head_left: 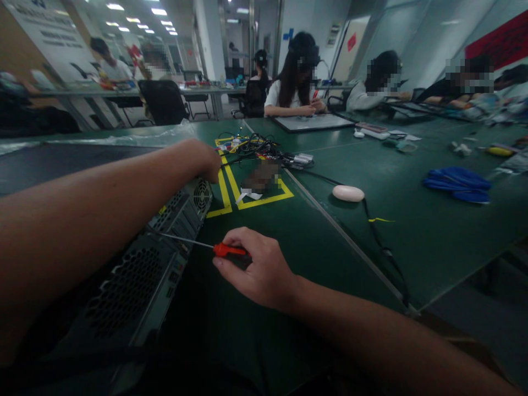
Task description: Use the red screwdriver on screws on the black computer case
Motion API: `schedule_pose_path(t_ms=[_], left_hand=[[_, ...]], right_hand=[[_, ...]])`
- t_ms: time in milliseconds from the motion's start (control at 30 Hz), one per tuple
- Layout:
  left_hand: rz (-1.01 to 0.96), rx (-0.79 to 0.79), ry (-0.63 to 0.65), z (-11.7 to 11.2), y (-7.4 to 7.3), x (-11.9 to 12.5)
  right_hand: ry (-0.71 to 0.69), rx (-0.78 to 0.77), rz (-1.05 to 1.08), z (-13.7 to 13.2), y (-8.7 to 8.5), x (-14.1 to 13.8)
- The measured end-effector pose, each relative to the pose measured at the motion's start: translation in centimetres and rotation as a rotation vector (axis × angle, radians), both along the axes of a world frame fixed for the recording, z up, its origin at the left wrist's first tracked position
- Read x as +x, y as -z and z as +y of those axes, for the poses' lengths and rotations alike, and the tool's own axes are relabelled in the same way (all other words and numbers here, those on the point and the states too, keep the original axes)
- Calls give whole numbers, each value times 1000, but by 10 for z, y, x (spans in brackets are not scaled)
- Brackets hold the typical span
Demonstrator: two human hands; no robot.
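Table, green, is spreading beneath the right hand and the left hand. Person in a white top is sitting across it, beyond the right hand, leaning over a panel that is lying flat. Case, a computer's, is resting left of the right hand; its vented, port-lined side is facing that hand, and the left forearm is crossing above. Tape, yellow, is marking the tabletop just past the right hand. Cables are tangling farther off, to the left hand's right. Blue cloth is lying crumpled well right of the right hand. Left hand is showing mostly its back near the case's far end; fingers are hiding, so cannot tell whether it is gripping. Right hand is grasping a screwdriver by its red handle; the shaft is pointing left to the case, tip contact unclear. Pink oval is sitting beyond and right of the right hand, black cord running beside it.
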State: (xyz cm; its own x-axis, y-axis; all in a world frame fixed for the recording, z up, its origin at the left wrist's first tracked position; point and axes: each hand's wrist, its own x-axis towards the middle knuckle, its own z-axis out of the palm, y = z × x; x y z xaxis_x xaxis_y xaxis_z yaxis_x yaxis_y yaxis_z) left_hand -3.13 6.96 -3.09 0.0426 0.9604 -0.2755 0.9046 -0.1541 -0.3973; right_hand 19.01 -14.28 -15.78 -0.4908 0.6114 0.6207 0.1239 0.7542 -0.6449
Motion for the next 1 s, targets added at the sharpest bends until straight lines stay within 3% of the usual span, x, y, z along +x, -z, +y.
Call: schedule_pose_path(t_ms=[300, 533, 900, 1000], left_hand=[[16, 5, -33, -11, -7, 10], [57, -9, 49, -5, -5, 3], [-118, 14, 9, -8, -5, 2], [-70, 6, 29, -7, -3, 0]], right_hand=[[6, -37, -31, 2, -2, 0], [-1, -30, -27, 1, -3, 1], [-13, -12, -6, 1, -3, 0], [4, -34, -31, 1, -3, 0]])
